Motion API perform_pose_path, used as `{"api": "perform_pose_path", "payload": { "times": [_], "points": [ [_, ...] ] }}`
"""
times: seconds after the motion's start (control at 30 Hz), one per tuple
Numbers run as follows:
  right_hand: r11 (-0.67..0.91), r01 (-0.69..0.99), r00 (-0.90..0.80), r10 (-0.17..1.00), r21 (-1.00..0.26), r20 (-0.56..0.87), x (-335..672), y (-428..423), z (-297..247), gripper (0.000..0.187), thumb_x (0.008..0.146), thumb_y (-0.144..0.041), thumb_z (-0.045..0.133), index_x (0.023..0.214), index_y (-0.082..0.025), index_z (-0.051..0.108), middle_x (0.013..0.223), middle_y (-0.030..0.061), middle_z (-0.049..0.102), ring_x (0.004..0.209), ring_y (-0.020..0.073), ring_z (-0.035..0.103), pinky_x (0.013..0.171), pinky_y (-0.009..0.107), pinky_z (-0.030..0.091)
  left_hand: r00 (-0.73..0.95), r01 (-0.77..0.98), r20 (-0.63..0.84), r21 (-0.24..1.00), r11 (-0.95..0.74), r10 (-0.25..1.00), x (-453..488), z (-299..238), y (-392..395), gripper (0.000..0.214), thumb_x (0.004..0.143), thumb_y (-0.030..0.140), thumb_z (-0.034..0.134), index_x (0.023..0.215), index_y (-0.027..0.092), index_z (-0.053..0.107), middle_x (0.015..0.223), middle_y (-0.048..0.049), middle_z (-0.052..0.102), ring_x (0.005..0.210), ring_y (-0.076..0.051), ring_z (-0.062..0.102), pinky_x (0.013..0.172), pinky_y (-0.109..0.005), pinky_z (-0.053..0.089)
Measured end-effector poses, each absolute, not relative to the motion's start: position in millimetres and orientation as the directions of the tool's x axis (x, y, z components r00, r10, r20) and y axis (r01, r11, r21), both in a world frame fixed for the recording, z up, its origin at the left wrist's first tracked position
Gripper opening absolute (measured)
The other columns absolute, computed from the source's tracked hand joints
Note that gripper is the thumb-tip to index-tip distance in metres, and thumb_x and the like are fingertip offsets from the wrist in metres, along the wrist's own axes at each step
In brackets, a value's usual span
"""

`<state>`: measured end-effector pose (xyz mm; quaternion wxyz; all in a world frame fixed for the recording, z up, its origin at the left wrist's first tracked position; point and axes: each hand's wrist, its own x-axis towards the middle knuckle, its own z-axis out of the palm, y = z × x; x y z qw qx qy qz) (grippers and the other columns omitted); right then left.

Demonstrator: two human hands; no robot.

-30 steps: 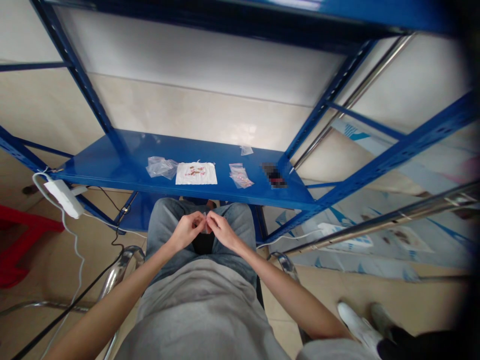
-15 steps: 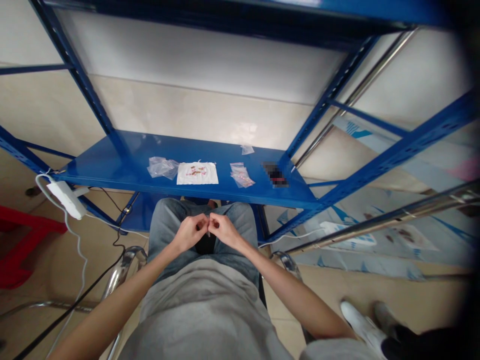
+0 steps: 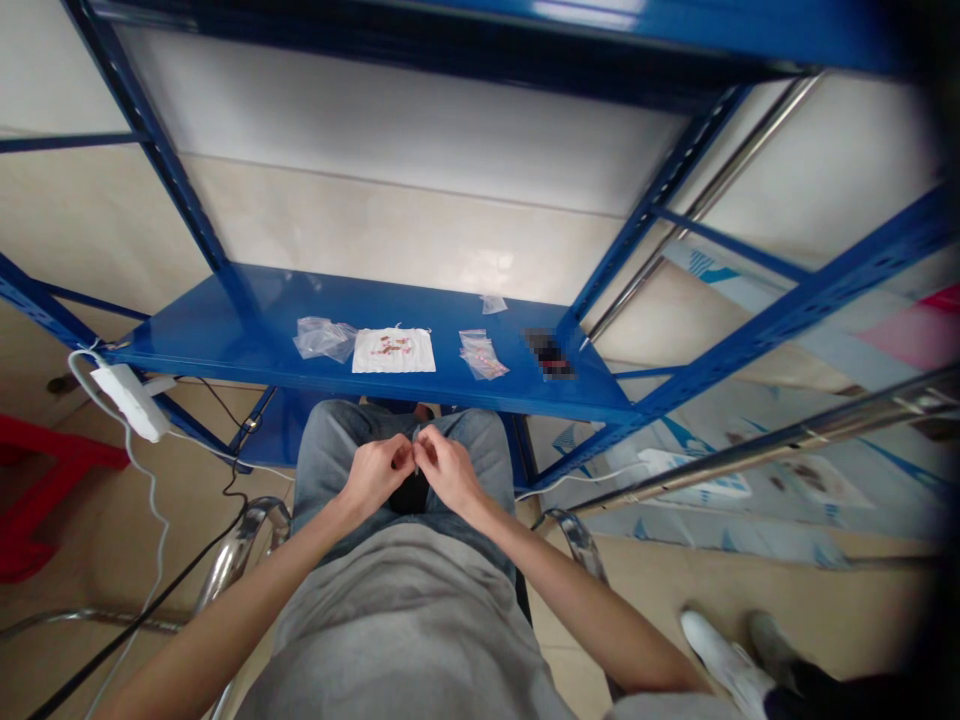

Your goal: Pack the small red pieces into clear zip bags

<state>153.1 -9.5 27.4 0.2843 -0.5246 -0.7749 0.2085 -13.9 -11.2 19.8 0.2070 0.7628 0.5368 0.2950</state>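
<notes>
Above my lap, my left hand (image 3: pixel 382 468) and my right hand (image 3: pixel 446 464) meet with fingertips pinched together. Between them is a small, thin, see-through piece (image 3: pixel 416 437), apparently plastic; the fingers hide most of it. On the blue shelf ahead, a white cloth pouch (image 3: pixel 394 351) lies flat with small pink and brown pieces on top. Left of the pouch is a pile of clear plastic bags (image 3: pixel 322 338). To its right lie small zip bags (image 3: pixel 481 355) with pinkish contents, and farther back a single clear bag (image 3: pixel 493 304).
A blue metal shelf (image 3: pixel 255 300) spans the space beyond my knees. At its right end lies a dark, pixelated object (image 3: pixel 550 354). A white power strip (image 3: pixel 131 400) hangs at the left, near a red stool (image 3: pixel 45 490). Another person's shoes (image 3: pixel 724 645) show at lower right.
My right hand's fingers have shifted slightly up at the pinch, and a bit more of the see-through piece shows above the fingertips. The shelf items lie as before; the view has tilted slightly.
</notes>
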Motion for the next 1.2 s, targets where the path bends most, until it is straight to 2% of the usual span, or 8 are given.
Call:
{"api": "perform_pose_path", "payload": {
  "times": [0.1,0.27,0.43,0.57,0.67,0.83,1.0,1.2],
  "points": [
    [0.345,0.654,-0.298,0.935,-0.673,0.190,153,-9,25,0.009,0.091,-0.022,0.044,0.091,-0.022,0.054,0.073,0.0001,0.064,0.066,0.0151,0.060,0.060,0.022,0.035,0.265,0.673,0.239,0.648,-0.357,0.934,-12,19,-12,0.012,0.086,0.022,0.052,0.078,0.021,0.060,0.070,0.0004,0.067,0.065,-0.013,0.062,0.064,-0.022,0.039],
    [0.243,0.648,-0.160,0.970,-0.722,0.183,155,-1,20,0.009,0.075,-0.014,0.052,0.078,-0.022,0.049,0.065,-0.0028,0.056,0.058,0.0140,0.053,0.058,0.024,0.033,0.243,0.666,0.279,0.648,-0.369,0.929,-16,21,-12,0.011,0.084,0.019,0.053,0.078,0.020,0.062,0.072,-0.0008,0.066,0.067,-0.015,0.062,0.066,-0.024,0.041],
    [0.209,0.250,-0.126,0.975,-0.945,0.182,155,1,25,0.009,0.077,-0.019,0.051,0.077,-0.023,0.042,0.065,-0.0038,0.051,0.057,0.0132,0.051,0.055,0.024,0.040,0.240,0.447,0.303,0.809,-0.383,0.922,-22,28,-8,0.016,0.089,0.030,0.053,0.097,0.021,0.063,0.091,-0.0044,0.068,0.084,-0.017,0.063,0.078,-0.027,0.046],
    [0.099,-0.102,-0.182,0.976,-0.990,0.117,161,5,35,0.011,0.086,-0.032,0.051,0.084,-0.023,0.044,0.064,-0.0041,0.051,0.052,0.0118,0.049,0.052,0.024,0.043,0.108,0.120,0.165,0.977,-0.178,0.980,-28,25,7,0.043,0.088,0.043,0.056,0.124,0.019,0.053,0.120,-0.0115,0.061,0.105,-0.021,0.060,0.083,-0.030,0.050],
    [0.011,-0.237,-0.263,0.962,-0.971,0.076,167,10,40,0.015,0.088,-0.036,0.054,0.091,-0.023,0.047,0.068,-0.0038,0.051,0.053,0.0109,0.049,0.051,0.024,0.044,0.292,-0.133,-0.066,0.985,0.109,0.954,-32,19,17,0.048,0.088,0.052,0.055,0.120,0.017,0.056,0.108,-0.0119,0.066,0.091,-0.020,0.066,0.069,-0.028,0.052],
    [-0.016,-0.253,-0.309,0.949,-0.967,0.065,172,14,43,0.018,0.086,-0.034,0.059,0.096,-0.024,0.048,0.064,-0.0056,0.051,0.051,0.0103,0.049,0.050,0.023,0.044,0.365,-0.196,-0.122,0.959,0.205,0.923,-34,16,19,0.041,0.081,0.050,0.066,0.096,0.012,0.063,0.082,-0.0086,0.070,0.065,-0.016,0.066,0.054,-0.023,0.047],
    [0.023,-0.192,-0.281,0.956,-0.981,0.078,172,13,44,0.026,0.082,-0.034,0.064,0.102,-0.024,0.050,0.068,-0.0041,0.058,0.053,0.0114,0.055,0.053,0.024,0.046,0.355,-0.170,-0.134,0.964,0.205,0.925,-36,18,17,0.037,0.076,0.046,0.073,0.088,0.012,0.067,0.079,-0.0079,0.071,0.064,-0.016,0.065,0.052,-0.023,0.046],
    [0.048,-0.169,-0.205,0.975,-0.984,0.083,175,20,35,0.050,0.076,-0.026,0.070,0.120,-0.023,0.046,0.077,-0.0011,0.067,0.059,0.0144,0.063,0.059,0.028,0.051,0.332,-0.091,-0.071,0.990,0.106,0.941,-38,18,21,0.033,0.074,0.044,0.075,0.083,0.012,0.071,0.074,-0.0071,0.071,0.061,-0.014,0.063,0.058,-0.024,0.049]
  ]
}}
